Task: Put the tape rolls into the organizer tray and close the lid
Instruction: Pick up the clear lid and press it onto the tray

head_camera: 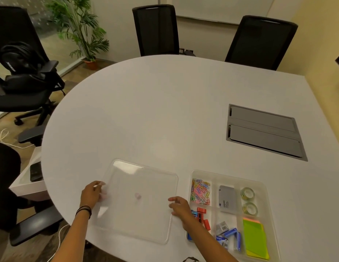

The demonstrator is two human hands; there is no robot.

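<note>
Already inside the organizer tray (229, 176), two tape rolls (248, 201) sit in its far right compartment, while the clear lid (138, 201) lies flat on the white table (165, 110) beside it, left hand (92, 194) and right hand (179, 207) gripping its opposite edges.

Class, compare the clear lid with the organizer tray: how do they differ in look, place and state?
The lid is a flat, bare sheet; the tray is deeper and split into compartments. The lid holds nothing; the tray holds tape rolls, paper clips and sticky notes. The left hand and right hand touch the lid's edges, not the tray. Both are clear plastic on the table.
</note>
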